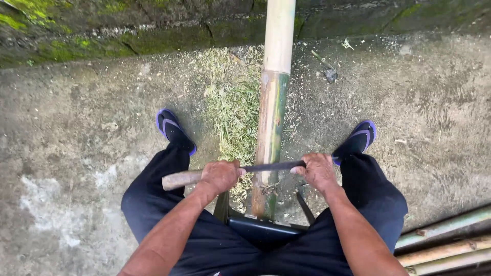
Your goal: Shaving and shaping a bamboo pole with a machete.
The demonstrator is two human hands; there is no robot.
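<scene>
Seated person scraping a bamboo pole (272,97) that runs away between the feet. The left hand (220,176) grips the wooden handle (180,179) of a long blade (271,166); the right hand (318,171) closes over the blade's far end. The blade lies crosswise on the pole. Pale green shavings (232,110) cover the concrete floor (76,128) left of the pole. More bamboo poles (450,240) lie at lower right.

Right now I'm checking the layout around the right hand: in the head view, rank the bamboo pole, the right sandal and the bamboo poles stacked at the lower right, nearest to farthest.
1. Bamboo pole: just left of the right hand, under the blade.
2. Right sandal: just ahead, to the right.
3. Stacked poles: lower right corner, farthest.
</scene>
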